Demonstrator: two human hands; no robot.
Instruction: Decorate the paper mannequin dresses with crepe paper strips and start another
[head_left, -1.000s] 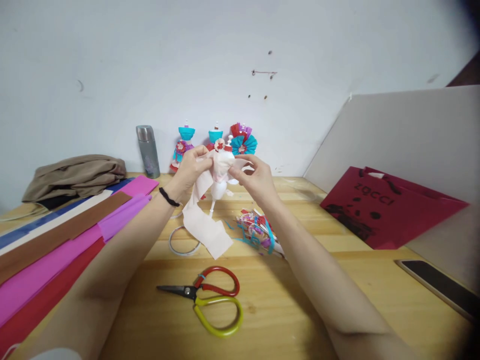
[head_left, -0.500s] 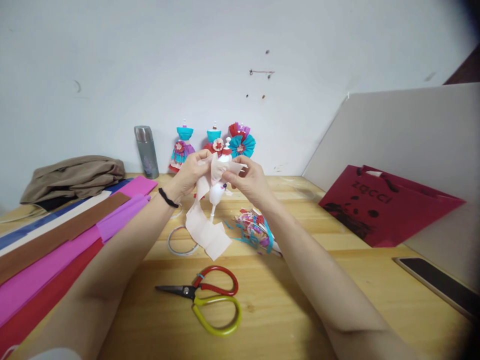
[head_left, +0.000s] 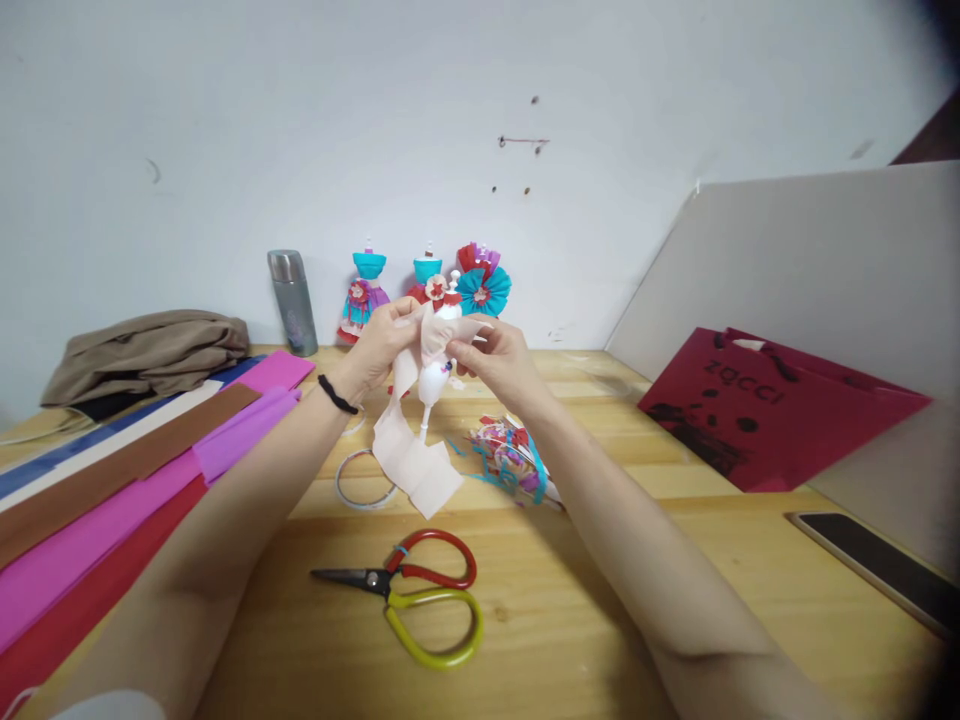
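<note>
A small white mannequin (head_left: 433, 384) on a thin stand is upright between my hands, with a red band at its neck. Pale pink crepe paper (head_left: 411, 455) crosses its chest, and one long end hangs down to the table. My left hand (head_left: 385, 340), a black band on its wrist, pinches the paper at the mannequin's left side. On the other side, my right hand (head_left: 495, 360) holds the paper's shorter end between thumb and fingers. Red and yellow scissors (head_left: 388, 583) lie nearer to me, blades pointing left.
Three dressed mannequins, one in a blue and purple skirt (head_left: 365, 300), stand by the wall beside a grey flask (head_left: 292, 305). Colored paper (head_left: 142, 470) and brown cloth (head_left: 157, 355) lie left; scraps (head_left: 510, 460) and a tape ring (head_left: 341, 490) centrally; a red bag (head_left: 780, 410) and phone (head_left: 874, 560) right.
The mannequin has shifted very slightly, and the paper's short end in my right hand sits a little differently across it. Both hands keep their grip.
</note>
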